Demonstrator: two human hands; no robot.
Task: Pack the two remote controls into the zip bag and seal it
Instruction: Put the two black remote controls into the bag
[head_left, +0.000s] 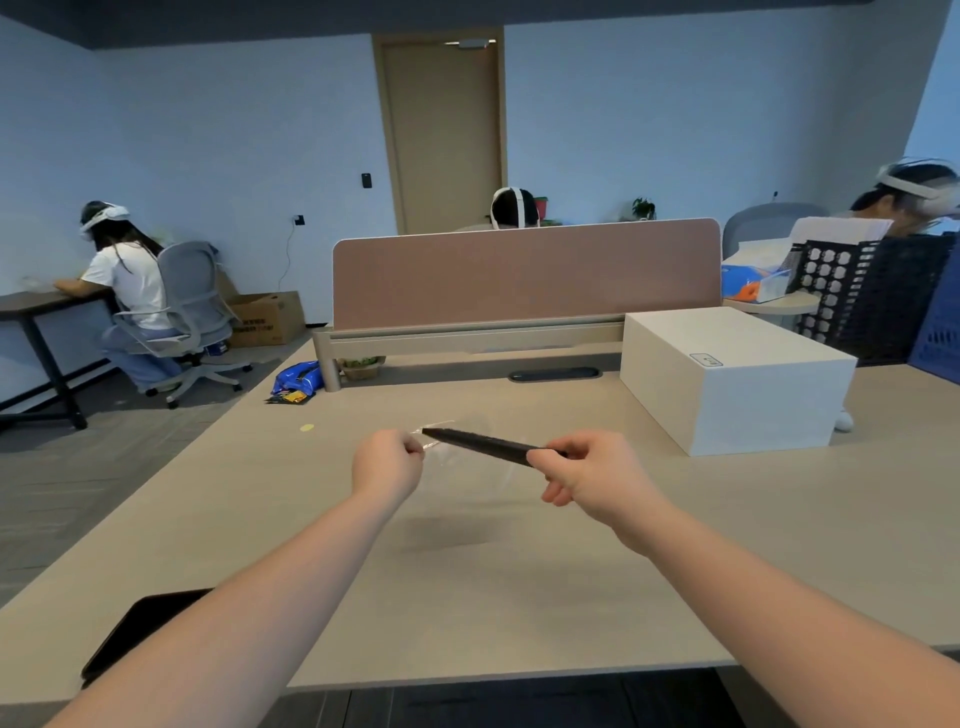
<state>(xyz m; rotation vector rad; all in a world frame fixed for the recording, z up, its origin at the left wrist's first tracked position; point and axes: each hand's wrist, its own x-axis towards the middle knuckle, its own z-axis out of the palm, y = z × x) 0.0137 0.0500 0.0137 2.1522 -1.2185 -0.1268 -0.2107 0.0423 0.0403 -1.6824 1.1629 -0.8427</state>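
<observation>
A clear zip bag (470, 462) hangs in the air above the beige desk (519, 597), held between both hands. My left hand (387, 465) pinches its left end. My right hand (584, 475) grips the right end together with a dark slim remote control (480, 444), seen edge-on and tilted down to the right. The remote looks to lie inside the transparent bag. I cannot tell whether a second remote is stacked with it. A faint shadow lies on the desk below the bag.
A white box (727, 379) stands at the right. A pink divider panel (524, 278) runs along the desk's far edge. A dark flat device (135, 631) lies at the near left corner. A small yellow dot (306, 427) sits on the desk. People sit at other desks.
</observation>
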